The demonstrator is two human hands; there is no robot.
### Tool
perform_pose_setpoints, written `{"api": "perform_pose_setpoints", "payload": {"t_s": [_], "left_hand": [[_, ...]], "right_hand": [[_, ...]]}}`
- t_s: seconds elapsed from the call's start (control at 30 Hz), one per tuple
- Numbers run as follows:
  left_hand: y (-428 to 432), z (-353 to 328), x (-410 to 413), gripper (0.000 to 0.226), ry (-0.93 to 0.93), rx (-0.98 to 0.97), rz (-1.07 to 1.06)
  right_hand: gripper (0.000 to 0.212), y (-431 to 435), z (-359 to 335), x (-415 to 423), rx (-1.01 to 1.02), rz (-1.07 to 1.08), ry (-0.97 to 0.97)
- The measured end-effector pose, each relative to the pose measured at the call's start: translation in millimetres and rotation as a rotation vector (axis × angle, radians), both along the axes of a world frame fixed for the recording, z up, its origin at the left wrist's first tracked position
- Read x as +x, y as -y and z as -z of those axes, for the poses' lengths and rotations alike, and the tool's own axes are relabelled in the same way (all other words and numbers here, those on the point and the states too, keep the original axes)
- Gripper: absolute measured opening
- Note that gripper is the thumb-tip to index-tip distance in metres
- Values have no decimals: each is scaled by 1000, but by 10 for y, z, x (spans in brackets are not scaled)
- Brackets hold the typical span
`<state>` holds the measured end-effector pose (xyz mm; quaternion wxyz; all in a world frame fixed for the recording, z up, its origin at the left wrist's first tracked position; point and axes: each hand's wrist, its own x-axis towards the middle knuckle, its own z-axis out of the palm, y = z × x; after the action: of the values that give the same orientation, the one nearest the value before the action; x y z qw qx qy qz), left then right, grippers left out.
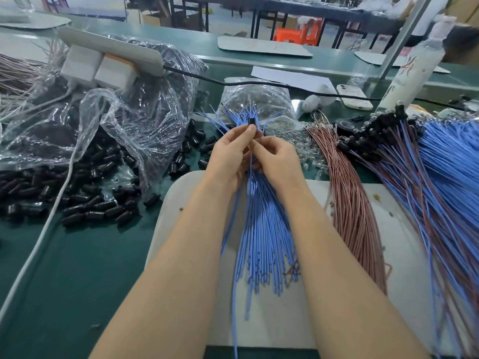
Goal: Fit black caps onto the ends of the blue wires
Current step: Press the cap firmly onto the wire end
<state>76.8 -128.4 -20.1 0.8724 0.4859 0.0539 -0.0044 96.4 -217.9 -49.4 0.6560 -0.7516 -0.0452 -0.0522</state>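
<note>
A bundle of blue wires (261, 229) runs from the white board up between my two hands, its far ends fanning out above them. My left hand (230, 154) grips the bundle, and its thumb and fingertips pinch a small black cap (252, 122) at the wire ends. My right hand (277, 159) sits close beside it and pinches a single blue wire just below the cap. Loose black caps (85, 203) lie heaped on the green table at the left.
A white board (181, 203) lies under my forearms. Pink wires (355, 203) and capped blue wires (435, 161) lie at the right. Clear plastic bags (129, 104), a white power strip (111, 50), a phone (353, 95) and a white bottle (412, 66) stand behind.
</note>
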Motion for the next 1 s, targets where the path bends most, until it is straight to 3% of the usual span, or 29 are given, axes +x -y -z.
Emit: {"api": "perform_pose_setpoints", "payload": {"t_s": [0.1, 0.33, 0.7, 0.83, 1.0], "left_hand": [[-27, 14, -25, 20, 3, 43, 2], [-24, 36, -23, 17, -60, 13, -28], [-5, 51, 8, 19, -61, 11, -33], [-12, 58, 22, 18, -46, 21, -24], [-11, 72, 52, 19, -48, 37, -31]], "right_hand": [[8, -10, 34, 18, -74, 30, 12], [18, 78, -14, 20, -209, -105, -7], [13, 77, 42, 58, -176, -18, -22], [24, 74, 54, 57, -227, -66, -4], [22, 85, 42, 47, -233, -101, -22]]}}
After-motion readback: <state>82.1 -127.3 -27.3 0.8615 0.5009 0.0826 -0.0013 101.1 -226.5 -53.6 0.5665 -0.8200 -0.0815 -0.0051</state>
